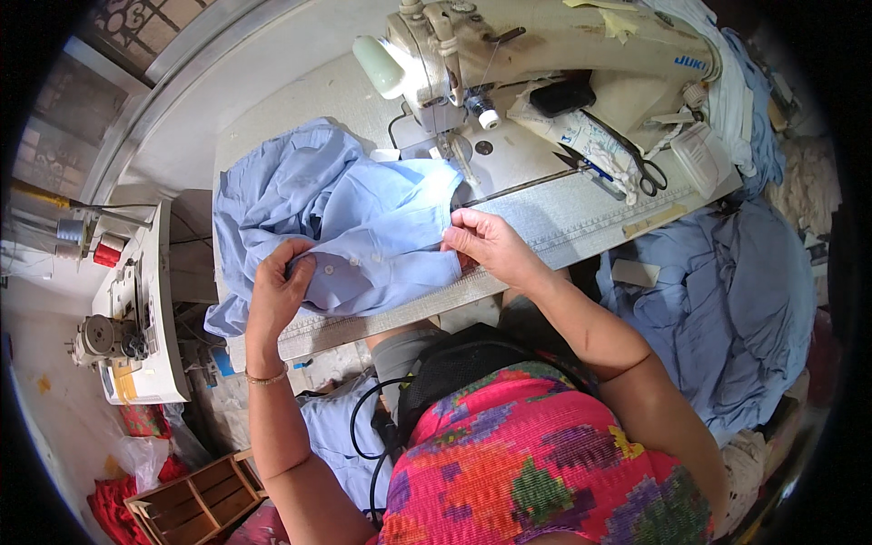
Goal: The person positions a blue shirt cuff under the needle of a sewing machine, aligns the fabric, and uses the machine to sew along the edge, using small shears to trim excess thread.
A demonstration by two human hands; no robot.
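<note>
A light blue buttoned shirt (381,213) lies bunched on the sewing table, its front edge near the table's rim. My left hand (283,280) pinches the cloth beside the row of small buttons. With thumb and fingers closed, my right hand (481,238) grips the shirt's right edge. Just beyond that edge is the needle area of a sewing machine (445,64), with its presser foot (454,150) above the plate. The cloth's edge lies close to the foot; I cannot tell whether it is under it.
Black scissors (627,150), a dark phone-like object (561,94) and a clear plastic box (695,159) lie on the right of the table (545,238). More blue cloth (718,300) is heaped at the right. A second machine (123,318) stands left, above a wooden crate (195,509).
</note>
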